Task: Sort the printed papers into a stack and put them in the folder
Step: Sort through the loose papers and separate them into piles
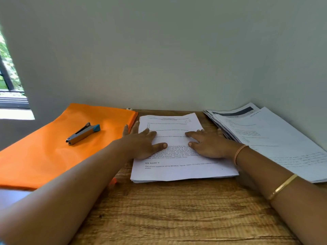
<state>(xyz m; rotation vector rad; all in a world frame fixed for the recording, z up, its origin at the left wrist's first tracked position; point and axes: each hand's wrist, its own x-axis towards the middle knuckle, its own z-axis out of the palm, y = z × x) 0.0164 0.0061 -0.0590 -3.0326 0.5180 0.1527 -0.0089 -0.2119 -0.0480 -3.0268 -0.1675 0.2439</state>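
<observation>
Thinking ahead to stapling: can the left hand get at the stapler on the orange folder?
Probably yes: the stapler lies bare on the folder, just left of the left hand, nothing between.
</observation>
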